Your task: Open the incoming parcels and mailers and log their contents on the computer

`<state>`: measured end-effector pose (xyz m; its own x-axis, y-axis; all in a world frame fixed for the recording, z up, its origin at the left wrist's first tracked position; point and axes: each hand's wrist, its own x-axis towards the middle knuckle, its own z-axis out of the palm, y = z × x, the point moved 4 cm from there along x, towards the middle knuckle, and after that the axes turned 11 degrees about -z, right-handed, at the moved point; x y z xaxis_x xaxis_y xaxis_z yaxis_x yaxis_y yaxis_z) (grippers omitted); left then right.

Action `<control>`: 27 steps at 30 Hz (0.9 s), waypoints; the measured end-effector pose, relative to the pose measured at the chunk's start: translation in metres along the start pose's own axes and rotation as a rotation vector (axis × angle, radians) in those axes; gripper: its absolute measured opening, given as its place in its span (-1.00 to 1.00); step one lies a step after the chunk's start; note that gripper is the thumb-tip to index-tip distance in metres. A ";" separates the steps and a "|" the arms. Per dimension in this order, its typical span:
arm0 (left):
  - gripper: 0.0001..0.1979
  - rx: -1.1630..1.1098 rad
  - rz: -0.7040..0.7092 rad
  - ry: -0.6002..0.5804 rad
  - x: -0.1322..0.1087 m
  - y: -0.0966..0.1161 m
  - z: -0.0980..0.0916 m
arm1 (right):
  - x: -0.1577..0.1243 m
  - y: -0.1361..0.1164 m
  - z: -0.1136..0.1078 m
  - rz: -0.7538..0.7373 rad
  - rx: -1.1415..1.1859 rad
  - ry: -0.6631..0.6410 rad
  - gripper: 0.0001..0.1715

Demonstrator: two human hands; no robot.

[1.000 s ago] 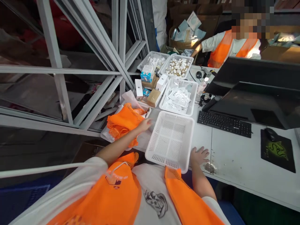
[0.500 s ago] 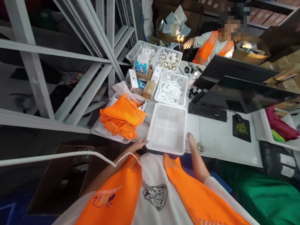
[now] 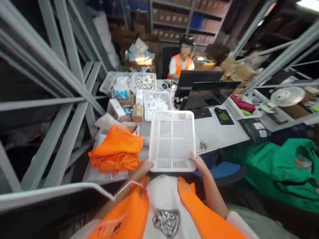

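Note:
An empty white plastic basket (image 3: 171,139) is held up in front of my chest, tilted so that its inside faces me. My left hand (image 3: 146,166) grips its lower left corner. At the lower right corner, my right hand (image 3: 198,162) has hold of the rim, with some fingers showing through the mesh. Folded orange mesh vests (image 3: 117,147) lie just left of the basket. Behind it stands a white basket of white packets (image 3: 157,103).
Beyond are a basket of small rolls (image 3: 144,82), small boxes (image 3: 137,113), two monitors (image 3: 209,94), a keyboard (image 3: 202,113) and a mouse pad (image 3: 223,117). A person in an orange vest (image 3: 179,64) sits behind the table. Metal framing is at left; a blue chair (image 3: 225,171) is at right.
The white basket has come up off the table and tilted towards me. My right hand has closed on its rim. The view has swung up and to the right.

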<state>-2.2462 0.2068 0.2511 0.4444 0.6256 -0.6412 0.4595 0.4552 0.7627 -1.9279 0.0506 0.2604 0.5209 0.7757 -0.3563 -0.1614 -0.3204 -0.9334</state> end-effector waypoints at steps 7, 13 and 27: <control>-0.12 0.105 0.057 -0.354 -0.014 0.045 -0.065 | -0.131 -0.003 0.046 -0.108 0.477 0.262 -0.31; 0.12 0.244 -0.113 -0.494 0.057 0.029 -0.065 | -0.249 0.033 0.047 -0.152 0.719 0.681 -0.35; -0.11 0.519 -0.210 -0.763 0.007 -0.030 0.068 | -0.463 0.110 -0.059 -0.099 0.554 1.573 -0.56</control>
<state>-2.2048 0.1546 0.2178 0.6126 -0.1042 -0.7835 0.7902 0.0579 0.6101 -2.1367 -0.3756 0.3253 0.7683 -0.5962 -0.2331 -0.1570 0.1776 -0.9715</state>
